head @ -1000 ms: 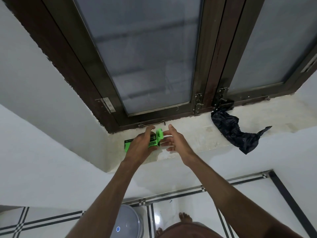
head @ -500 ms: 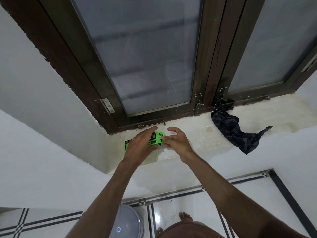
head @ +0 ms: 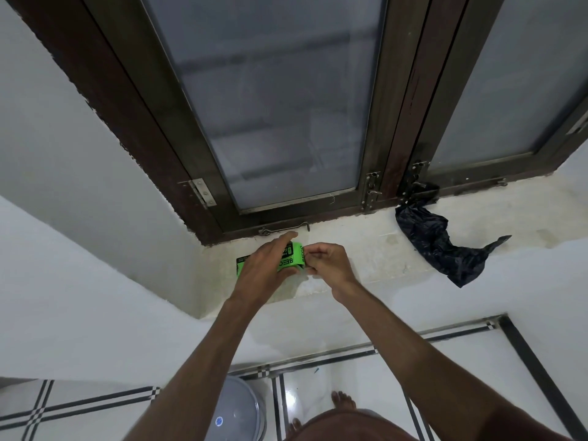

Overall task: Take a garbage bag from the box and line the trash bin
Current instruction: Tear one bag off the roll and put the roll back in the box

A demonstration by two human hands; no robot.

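While our left hand (head: pixel 265 271) clamps the green box (head: pixel 291 259) steady at the sill's (head: pixel 366 249) left end, our right hand (head: pixel 327 264) pinches its end flap, likely reaching the bags.

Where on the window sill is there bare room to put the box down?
Free: the sill between the right hand and the black bag; also right of the bag, below the window frame. Crowded: the left corner, where both hands hold the green box.
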